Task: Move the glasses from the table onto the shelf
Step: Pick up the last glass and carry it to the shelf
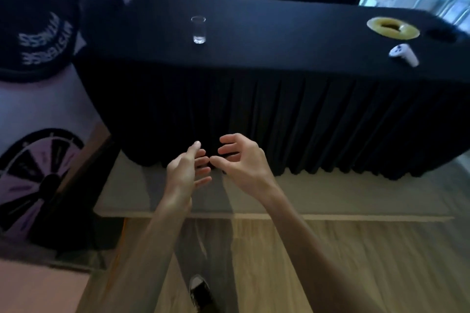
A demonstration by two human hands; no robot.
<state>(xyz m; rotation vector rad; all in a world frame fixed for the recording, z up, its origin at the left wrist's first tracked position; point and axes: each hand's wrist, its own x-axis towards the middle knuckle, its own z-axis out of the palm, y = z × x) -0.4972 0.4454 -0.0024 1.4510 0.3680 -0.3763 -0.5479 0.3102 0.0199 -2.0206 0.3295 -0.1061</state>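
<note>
Clear and upright, the glass (198, 30) stands alone on the table (267, 40), toward its left part and well back from the near edge. Black cloth covers the table and hangs in pleats down to the floor. Far to the right on the same top lie a yellow dish (393, 28) and, just nearer than it, a white controller (404, 54) — both well apart from the glass. Low in front of the pleated skirt, both hands hang in the air, empty. The left hand (184, 173) has its fingers spread and loosely extended, palm turned right; the right hand (241, 160) has its fingers loosely curled and parted, holding nothing — their fingertips nearly meet. A shoe (201, 292) shows on the wooden floor below.
</note>
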